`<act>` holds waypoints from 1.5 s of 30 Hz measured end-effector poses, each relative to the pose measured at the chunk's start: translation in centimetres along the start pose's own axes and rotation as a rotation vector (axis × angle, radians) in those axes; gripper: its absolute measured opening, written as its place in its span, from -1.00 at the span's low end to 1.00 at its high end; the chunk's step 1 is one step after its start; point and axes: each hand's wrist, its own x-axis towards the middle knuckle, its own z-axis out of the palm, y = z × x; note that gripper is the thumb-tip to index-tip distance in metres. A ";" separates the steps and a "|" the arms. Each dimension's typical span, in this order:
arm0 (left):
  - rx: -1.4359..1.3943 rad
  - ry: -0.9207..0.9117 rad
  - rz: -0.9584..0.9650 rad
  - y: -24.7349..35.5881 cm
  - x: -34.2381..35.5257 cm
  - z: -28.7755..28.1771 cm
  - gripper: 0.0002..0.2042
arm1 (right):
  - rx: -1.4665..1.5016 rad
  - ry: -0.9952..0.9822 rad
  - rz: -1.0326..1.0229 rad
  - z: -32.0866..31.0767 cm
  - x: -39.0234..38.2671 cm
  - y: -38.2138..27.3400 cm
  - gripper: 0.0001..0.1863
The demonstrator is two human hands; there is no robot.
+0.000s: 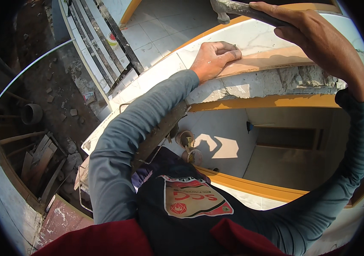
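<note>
Likely pre-strike: resting curled left hand (pixel 215 59) on brown strip (pixel 267 61), cannot tell whether grasping; clenching hammer (pixel 250 9), far right, in right hand (pixel 308 30). Calls for careful aim.

- pale tiled floor (pixel 169 27) — top middle
- bright orange frame (pixel 271 101)
- sunlight patch (pixel 228 149) on the white floor below (pixel 231 123)
- dirt ground (pixel 41 38) at left — strewn with rubble (pixel 74 112)
</note>
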 end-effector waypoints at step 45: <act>0.023 -0.083 -0.042 -0.3 0.4 -0.3 -0.58 | 0.054 -0.256 0.366 -2.3 0.0 0.8 -0.52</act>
